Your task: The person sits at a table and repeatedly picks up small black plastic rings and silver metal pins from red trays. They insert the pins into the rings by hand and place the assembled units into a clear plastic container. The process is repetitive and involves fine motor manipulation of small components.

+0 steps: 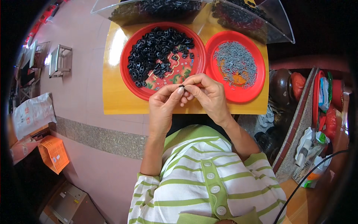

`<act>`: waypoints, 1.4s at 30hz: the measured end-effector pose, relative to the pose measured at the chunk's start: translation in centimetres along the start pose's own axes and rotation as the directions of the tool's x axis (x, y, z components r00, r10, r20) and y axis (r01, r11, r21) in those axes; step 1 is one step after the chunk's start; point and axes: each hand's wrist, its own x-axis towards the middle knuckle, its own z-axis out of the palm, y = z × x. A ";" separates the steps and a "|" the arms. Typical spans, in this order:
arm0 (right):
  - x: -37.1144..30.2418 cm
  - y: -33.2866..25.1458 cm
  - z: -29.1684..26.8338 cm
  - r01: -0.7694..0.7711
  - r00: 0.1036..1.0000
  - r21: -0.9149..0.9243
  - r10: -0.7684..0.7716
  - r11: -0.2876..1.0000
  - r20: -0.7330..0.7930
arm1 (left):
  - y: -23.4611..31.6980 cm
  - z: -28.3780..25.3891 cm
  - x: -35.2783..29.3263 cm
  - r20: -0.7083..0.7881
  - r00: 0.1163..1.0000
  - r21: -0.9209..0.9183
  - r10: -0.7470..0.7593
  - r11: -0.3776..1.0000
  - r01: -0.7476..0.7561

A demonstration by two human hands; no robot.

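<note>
My left hand point(166, 98) and my right hand point(206, 93) meet over the near edge of the table. Between the left thumb and fingers is a small black plastic piece point(181, 86), mostly covered by the fingertips. The right thumb and forefinger pinch at the same piece; whether they also hold a screw is hidden. Just beyond the left hand, a large red round tray point(125, 76) with a patterned bottom bears a heap of black plastic pieces point(151, 50), each with holes. Beside it on the right, a smaller red tray point(261, 80) carries many small grey screws point(235, 59).
Two clear plastic bins, one at the back left point(156, 14) and one at the back right point(253, 22), hold more black pieces. The yellow wooden table point(115, 100) ends just before my body. An orange basket point(54, 154) and a metal stool point(59, 61) stand to the left.
</note>
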 end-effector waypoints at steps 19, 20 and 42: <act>1.6 -1.3 -1.2 0.300 0.954 -0.490 -0.250 0.818 0.166 | 0.1 -0.6 0.4 -0.006 0.999 0.097 0.045 0.994 -0.044; 1.6 -1.3 -1.1 0.285 0.958 -0.483 -0.236 0.828 0.161 | 0.0 -0.6 0.4 -0.010 0.999 0.111 0.047 0.993 -0.045; 9.9 1.3 1.3 0.291 0.951 -0.536 -0.181 0.793 0.249 | 1.1 -3.1 1.9 0.069 0.997 -0.094 -0.034 0.995 0.041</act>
